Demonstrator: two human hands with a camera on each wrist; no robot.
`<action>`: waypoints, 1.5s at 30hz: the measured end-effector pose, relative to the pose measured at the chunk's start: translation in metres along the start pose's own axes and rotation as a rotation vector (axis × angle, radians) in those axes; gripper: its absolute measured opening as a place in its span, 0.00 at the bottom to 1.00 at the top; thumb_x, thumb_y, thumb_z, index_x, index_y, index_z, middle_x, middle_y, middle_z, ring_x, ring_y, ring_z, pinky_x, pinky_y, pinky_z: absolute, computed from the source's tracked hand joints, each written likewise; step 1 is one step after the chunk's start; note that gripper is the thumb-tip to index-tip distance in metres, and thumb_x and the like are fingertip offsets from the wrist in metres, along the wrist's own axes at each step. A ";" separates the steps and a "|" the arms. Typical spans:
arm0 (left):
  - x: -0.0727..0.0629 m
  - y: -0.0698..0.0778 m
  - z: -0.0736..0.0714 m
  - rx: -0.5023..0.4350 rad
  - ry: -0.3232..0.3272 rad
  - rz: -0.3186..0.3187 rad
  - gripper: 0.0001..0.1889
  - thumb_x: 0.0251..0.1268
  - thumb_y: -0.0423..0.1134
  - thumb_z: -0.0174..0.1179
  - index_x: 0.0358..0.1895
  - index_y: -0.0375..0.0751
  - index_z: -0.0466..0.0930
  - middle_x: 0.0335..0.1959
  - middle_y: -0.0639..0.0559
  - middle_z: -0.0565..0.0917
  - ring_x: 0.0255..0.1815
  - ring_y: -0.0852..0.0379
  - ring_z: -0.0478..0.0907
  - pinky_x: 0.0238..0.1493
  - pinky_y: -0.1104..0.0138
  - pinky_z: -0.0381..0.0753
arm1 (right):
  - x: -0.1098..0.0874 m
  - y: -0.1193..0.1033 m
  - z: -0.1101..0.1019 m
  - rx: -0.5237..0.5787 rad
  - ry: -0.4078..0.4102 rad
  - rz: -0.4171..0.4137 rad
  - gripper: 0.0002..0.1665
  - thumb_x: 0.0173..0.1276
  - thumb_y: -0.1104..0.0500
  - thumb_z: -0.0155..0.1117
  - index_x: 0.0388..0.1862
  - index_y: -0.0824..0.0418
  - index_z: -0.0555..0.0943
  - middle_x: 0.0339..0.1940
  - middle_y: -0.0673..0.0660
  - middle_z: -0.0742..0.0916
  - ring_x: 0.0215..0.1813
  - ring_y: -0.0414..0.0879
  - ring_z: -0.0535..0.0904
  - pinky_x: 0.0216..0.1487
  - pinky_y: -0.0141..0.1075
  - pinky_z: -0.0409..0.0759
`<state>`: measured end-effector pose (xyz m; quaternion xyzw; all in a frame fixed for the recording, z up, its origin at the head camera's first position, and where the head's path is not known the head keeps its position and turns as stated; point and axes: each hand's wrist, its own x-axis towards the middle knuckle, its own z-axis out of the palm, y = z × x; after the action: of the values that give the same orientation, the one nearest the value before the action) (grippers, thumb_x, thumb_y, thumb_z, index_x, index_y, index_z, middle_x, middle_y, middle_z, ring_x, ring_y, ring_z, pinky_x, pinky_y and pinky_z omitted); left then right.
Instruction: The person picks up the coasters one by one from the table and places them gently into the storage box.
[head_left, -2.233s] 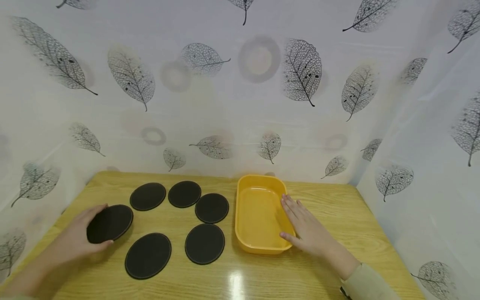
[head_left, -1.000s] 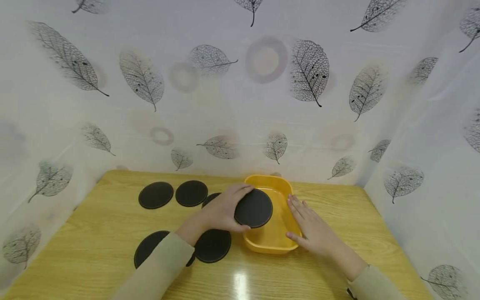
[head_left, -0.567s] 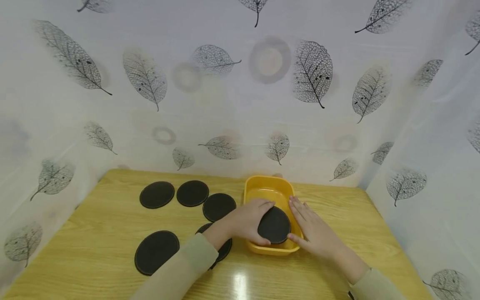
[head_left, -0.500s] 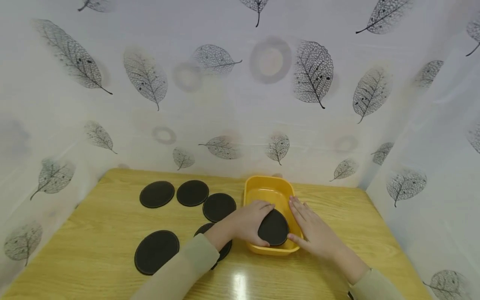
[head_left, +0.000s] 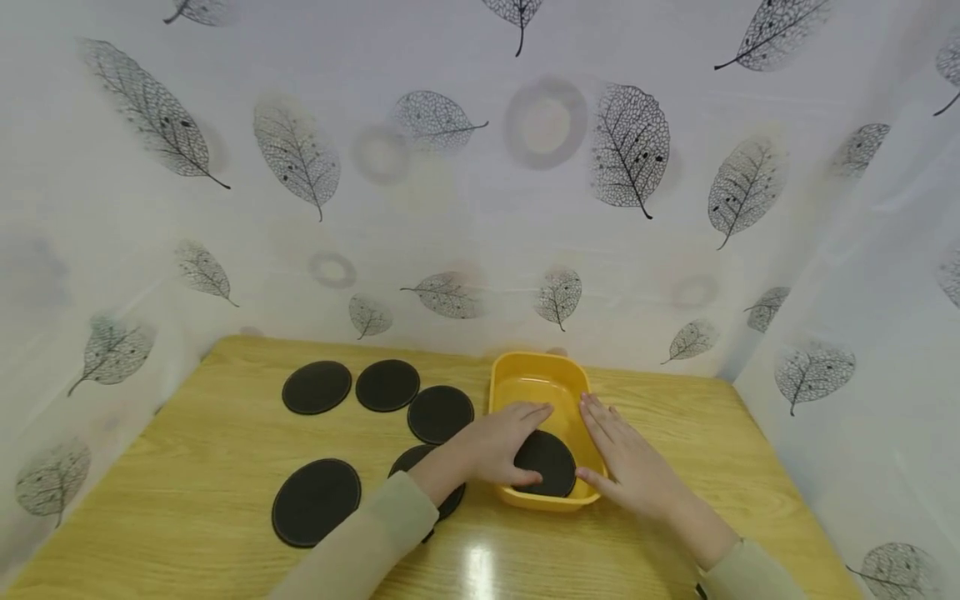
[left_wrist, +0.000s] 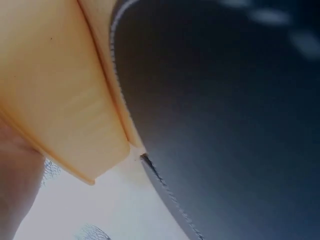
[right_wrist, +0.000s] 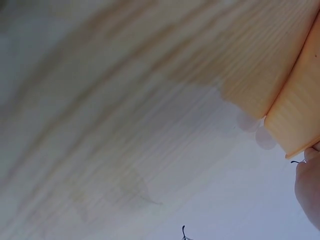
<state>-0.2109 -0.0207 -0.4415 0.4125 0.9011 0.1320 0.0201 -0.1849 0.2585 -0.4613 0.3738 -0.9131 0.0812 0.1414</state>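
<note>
A round black coaster (head_left: 551, 462) with a stitched edge lies inside the front half of the yellow plastic tray (head_left: 536, 360). My left hand (head_left: 495, 442) reaches over the tray's left rim, thumb and fingers spread apart. The thumb overlaps the coaster's left part, and the fingertips stand off beyond its far edge. My right hand (head_left: 626, 467) rests along the tray's right rim with straight fingers, its thumb at the inner side. The left wrist view shows the tray's outer wall (left_wrist: 55, 90) and part of the hand (left_wrist: 17, 170); the right wrist view catches the opposite wall (right_wrist: 300, 95).
Several more black coasters lie on the wood-grain table (head_left: 187, 467) left of the tray, among them a near coaster (head_left: 317, 502) and a far coaster (head_left: 317, 387). My left forearm partly covers another coaster (head_left: 408, 458). A leaf-print curtain (head_left: 450, 217) hangs behind the table.
My left hand has picked up a coaster from the table's left side, carried it right into the tray and let it go there. The right hand stays at the tray's rim.
</note>
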 end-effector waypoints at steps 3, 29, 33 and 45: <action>-0.007 -0.008 -0.004 -0.041 0.084 0.013 0.44 0.72 0.53 0.69 0.83 0.37 0.60 0.82 0.44 0.69 0.81 0.48 0.69 0.81 0.57 0.71 | 0.000 0.001 0.001 -0.007 0.005 -0.005 0.52 0.84 0.32 0.46 0.83 0.75 0.59 0.83 0.74 0.66 0.83 0.67 0.64 0.88 0.29 0.32; -0.147 -0.179 -0.084 -0.265 0.343 -0.502 0.49 0.68 0.47 0.74 0.82 0.28 0.57 0.80 0.26 0.64 0.81 0.25 0.59 0.79 0.33 0.62 | -0.003 0.002 0.004 -0.013 0.001 -0.001 0.52 0.84 0.32 0.47 0.82 0.75 0.60 0.83 0.74 0.66 0.83 0.68 0.63 0.88 0.29 0.31; -0.169 -0.195 -0.077 -0.323 0.392 -0.577 0.52 0.66 0.48 0.75 0.83 0.28 0.55 0.80 0.24 0.63 0.81 0.23 0.58 0.78 0.30 0.61 | -0.003 0.002 0.003 -0.017 -0.002 0.004 0.52 0.83 0.33 0.48 0.82 0.76 0.60 0.83 0.74 0.66 0.83 0.68 0.64 0.88 0.30 0.32; -0.208 -0.220 -0.052 -0.455 0.291 -0.701 0.60 0.65 0.49 0.76 0.83 0.19 0.42 0.79 0.14 0.55 0.78 0.16 0.57 0.75 0.28 0.63 | -0.001 0.000 -0.001 -0.004 -0.016 0.010 0.52 0.84 0.33 0.46 0.85 0.73 0.56 0.84 0.73 0.65 0.84 0.68 0.62 0.88 0.30 0.32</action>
<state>-0.2438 -0.3251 -0.4620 0.0443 0.9280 0.3689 0.0271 -0.1840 0.2590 -0.4605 0.3694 -0.9163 0.0772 0.1343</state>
